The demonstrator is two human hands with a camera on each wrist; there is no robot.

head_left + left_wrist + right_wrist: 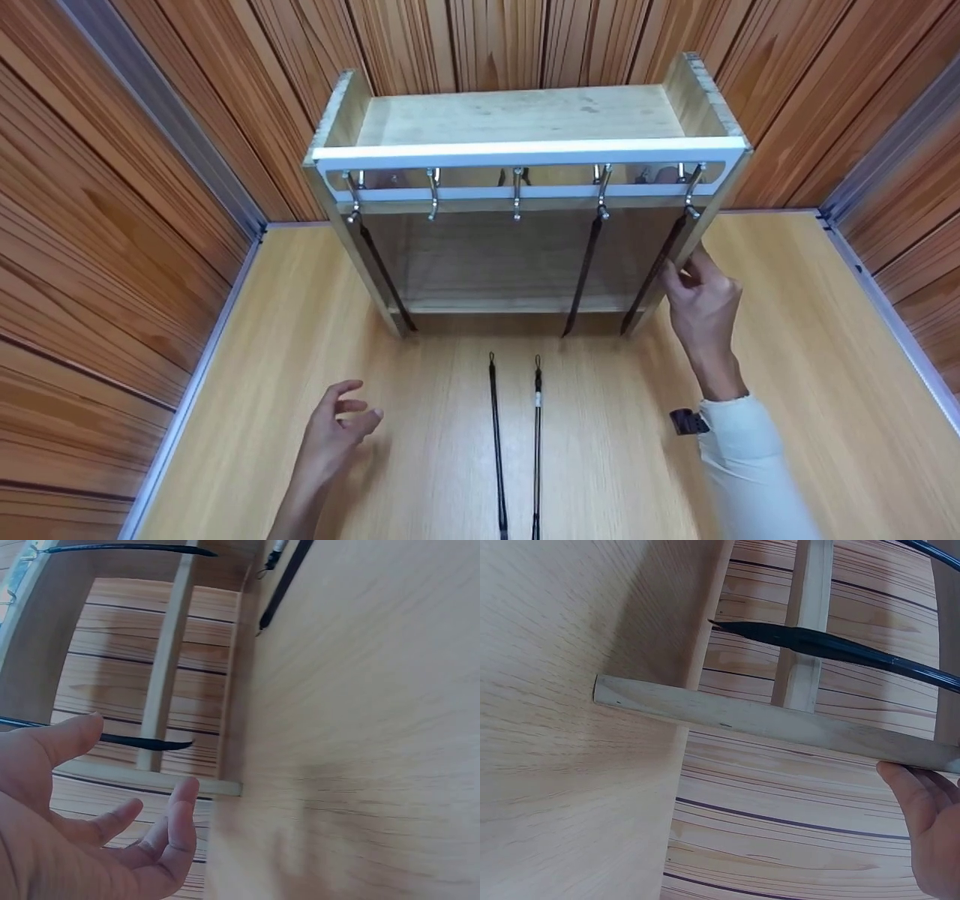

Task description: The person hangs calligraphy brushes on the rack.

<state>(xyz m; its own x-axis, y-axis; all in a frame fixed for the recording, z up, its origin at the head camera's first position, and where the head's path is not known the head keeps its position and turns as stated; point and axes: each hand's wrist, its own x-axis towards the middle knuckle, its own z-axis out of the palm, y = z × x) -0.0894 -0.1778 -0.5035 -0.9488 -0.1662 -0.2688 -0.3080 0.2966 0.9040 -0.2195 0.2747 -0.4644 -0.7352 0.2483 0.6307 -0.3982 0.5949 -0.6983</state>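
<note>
A wooden rack (517,120) with a white front rail stands on the table. Three dark calligraphy brushes hang from its hooks, tips down: a left brush (387,277), an inner right brush (584,277) and an outer right brush (654,274). My right hand (703,300) grips the rack's right side panel (727,716), thumb at the front edge, other fingers partly hidden behind it. In front of the rack, my left hand (334,431) hovers over the table with loosely bent fingers, holding nothing. Two more brushes, a left one (497,442) and a right one (538,442), lie between the hands.
Metal hooks (517,193) line the white rail. Wood-plank walls close in behind, on the left (90,225) and on the right, with grey metal strips (187,135) along their corners. The light wood table (247,360) runs between them.
</note>
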